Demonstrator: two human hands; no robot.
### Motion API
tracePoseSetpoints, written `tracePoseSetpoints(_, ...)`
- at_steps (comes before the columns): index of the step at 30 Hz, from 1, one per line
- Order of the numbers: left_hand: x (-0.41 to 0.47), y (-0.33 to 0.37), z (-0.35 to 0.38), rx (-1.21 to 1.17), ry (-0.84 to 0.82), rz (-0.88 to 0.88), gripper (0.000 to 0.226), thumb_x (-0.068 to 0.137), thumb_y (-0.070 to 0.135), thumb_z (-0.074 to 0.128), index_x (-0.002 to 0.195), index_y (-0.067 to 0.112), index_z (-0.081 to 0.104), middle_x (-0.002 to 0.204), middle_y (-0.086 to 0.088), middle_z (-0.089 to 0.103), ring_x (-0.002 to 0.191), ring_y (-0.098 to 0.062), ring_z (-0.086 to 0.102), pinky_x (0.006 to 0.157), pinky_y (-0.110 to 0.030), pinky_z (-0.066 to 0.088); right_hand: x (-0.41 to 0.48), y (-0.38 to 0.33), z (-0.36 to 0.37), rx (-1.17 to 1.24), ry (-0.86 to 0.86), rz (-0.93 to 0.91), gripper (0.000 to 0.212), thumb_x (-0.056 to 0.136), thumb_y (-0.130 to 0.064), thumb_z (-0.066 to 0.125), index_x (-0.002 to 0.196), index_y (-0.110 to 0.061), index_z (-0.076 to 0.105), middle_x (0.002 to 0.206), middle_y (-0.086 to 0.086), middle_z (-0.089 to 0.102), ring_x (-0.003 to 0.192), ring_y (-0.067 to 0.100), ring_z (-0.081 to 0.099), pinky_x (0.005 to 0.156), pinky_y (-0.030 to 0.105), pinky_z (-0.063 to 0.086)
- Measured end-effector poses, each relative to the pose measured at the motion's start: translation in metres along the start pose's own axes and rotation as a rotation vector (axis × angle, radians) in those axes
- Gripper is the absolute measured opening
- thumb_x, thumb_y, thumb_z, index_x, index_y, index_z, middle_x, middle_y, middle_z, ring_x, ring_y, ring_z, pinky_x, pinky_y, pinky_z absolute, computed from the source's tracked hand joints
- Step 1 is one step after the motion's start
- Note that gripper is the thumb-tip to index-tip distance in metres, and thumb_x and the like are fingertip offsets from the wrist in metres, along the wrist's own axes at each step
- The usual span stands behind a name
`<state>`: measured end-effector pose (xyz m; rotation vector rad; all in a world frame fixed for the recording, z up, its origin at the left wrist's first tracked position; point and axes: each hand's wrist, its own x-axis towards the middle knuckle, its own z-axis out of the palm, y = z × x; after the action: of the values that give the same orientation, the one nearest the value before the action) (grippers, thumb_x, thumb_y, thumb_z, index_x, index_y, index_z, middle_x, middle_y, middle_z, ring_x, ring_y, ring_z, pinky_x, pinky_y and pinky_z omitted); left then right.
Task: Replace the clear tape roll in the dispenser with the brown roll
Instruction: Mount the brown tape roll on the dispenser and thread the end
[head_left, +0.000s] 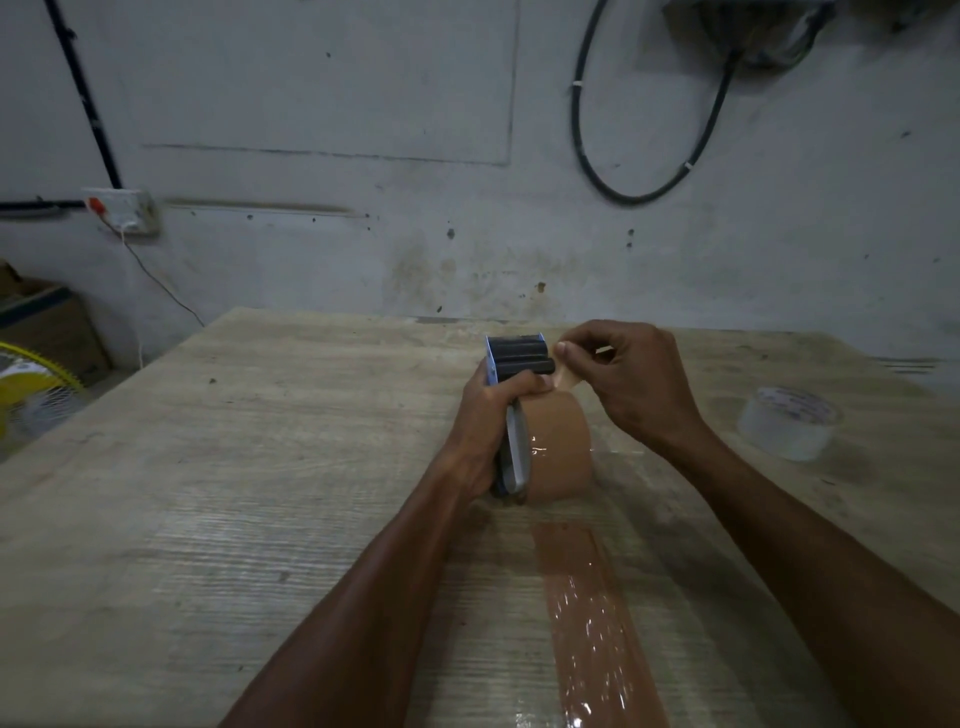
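The tape dispenser (517, 358) stands on the wooden table (260, 467), its black ribbed handle pointing away from me. The brown tape roll (561, 452) sits in it. My left hand (485, 426) is wrapped around the dispenser's frame. Just right of the handle, my right hand (618, 374) pinches the loose end of the brown tape (566, 376) between thumb and fingers. The clear tape roll (789, 421) lies flat on the table at the right, apart from both hands.
A strip of brown tape (587, 613) is stuck along the table toward me. A wall stands behind the table with a socket (122, 208) and a hanging black cable (649, 171). A yellow fan (31, 384) and a cardboard box (47, 317) are at the left.
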<state>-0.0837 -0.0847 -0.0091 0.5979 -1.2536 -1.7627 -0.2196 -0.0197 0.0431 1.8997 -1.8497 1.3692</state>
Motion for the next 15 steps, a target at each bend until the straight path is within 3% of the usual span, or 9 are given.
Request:
tracePoseSetpoints(3,-0.002,0.001,0.001,-0.004,-0.021,-0.003,0.05,0.067,0.021,0.07,0.116,0.012,0.062,0.081,-0.005,0.068,0.065,-0.016,0.065,0.061,-0.031,0.055,0.002,-0.001,-0.003,-0.033,-0.004,-0.037,0.009,0.089,-0.017,0.069,0.092,-0.014,0.077,0.08,-0.001,0.074,0.071,0.009,0.066,0.066,0.024,0.055)
tracePoseSetpoints(7,-0.002,-0.001,0.0,0.007,-0.026,0.011,0.056,0.068,0.022,0.07,0.122,0.009,0.059,0.086,-0.007,0.066,0.068,-0.017,0.065,0.062,-0.033,0.054,0.006,-0.002,-0.004,-0.06,-0.009,-0.064,0.009,0.089,-0.017,0.07,0.092,-0.014,0.078,0.078,-0.005,0.072,0.067,0.005,0.064,0.065,0.023,0.055)
tracePoseSetpoints(12,-0.001,-0.002,0.0,0.003,-0.047,0.056,0.064,0.067,0.019,0.071,0.128,0.008,0.057,0.092,-0.011,0.066,0.072,-0.02,0.065,0.065,-0.036,0.055,0.008,-0.001,-0.006,-0.022,-0.012,-0.034,0.012,0.089,-0.02,0.07,0.098,-0.017,0.077,0.082,-0.01,0.07,0.07,-0.006,0.061,0.064,0.006,0.048)
tracePoseSetpoints(15,-0.003,0.0,0.003,0.004,-0.067,0.071,0.064,0.068,0.018,0.069,0.129,0.007,0.056,0.092,-0.009,0.066,0.071,-0.017,0.065,0.063,-0.035,0.055,0.011,-0.002,-0.011,0.045,-0.012,-0.011,0.012,0.088,-0.02,0.07,0.098,-0.026,0.073,0.078,-0.018,0.066,0.072,-0.008,0.062,0.065,0.004,0.048)
